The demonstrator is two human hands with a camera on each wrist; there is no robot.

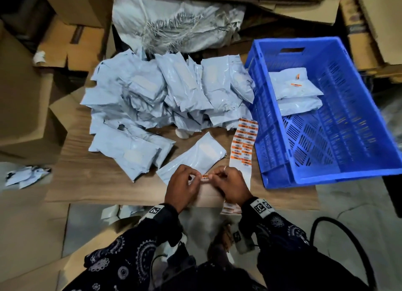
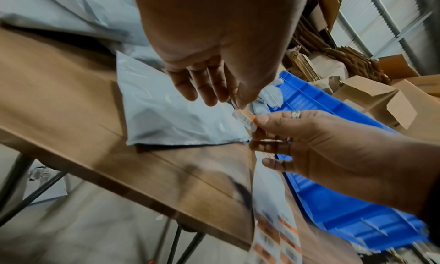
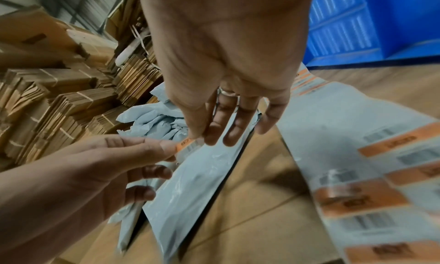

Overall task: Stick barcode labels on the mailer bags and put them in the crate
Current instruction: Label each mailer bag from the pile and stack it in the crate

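I see one small orange-and-white barcode label point(image 1: 204, 177) pinched between both hands just above the near edge of the desk point(image 1: 104, 182). My left hand point(image 1: 182, 186) holds one end with thumb and forefinger tips closed on it, its other fingers point(image 2: 204, 87) loosely extended; my right hand point(image 1: 232, 187) pinches the other end the same way, a ring on one finger, the remaining fingers point(image 3: 233, 128) spread and relaxed. The label hangs over the near end of a single grey mailer bag point(image 1: 195, 158) that lies flat on the desk, apart from the rest; I cannot tell whether the label touches it.

Just right of that bag, a sheet of barcode labels point(image 1: 244, 142) runs from the pile toward me and droops over the desk's edge. Behind it, a heap of unlabelled mailer bags point(image 1: 165, 95) covers the middle of the desk. The blue plastic crate point(image 1: 304, 177) sits at the right end, against the label sheet, with two labelled bags point(image 1: 295, 88) stacked at its far end.

The desk is wood-look with thin dark metal legs point(image 2: 14, 176). Brown cardboard boxes point(image 1: 26, 95) and flattened cartons point(image 3: 59, 98) crowd around it, a large crumpled grey sack point(image 1: 178, 23) lies beyond the heap, and a scrap of grey plastic point(image 1: 26, 175) lies on the floor at left.
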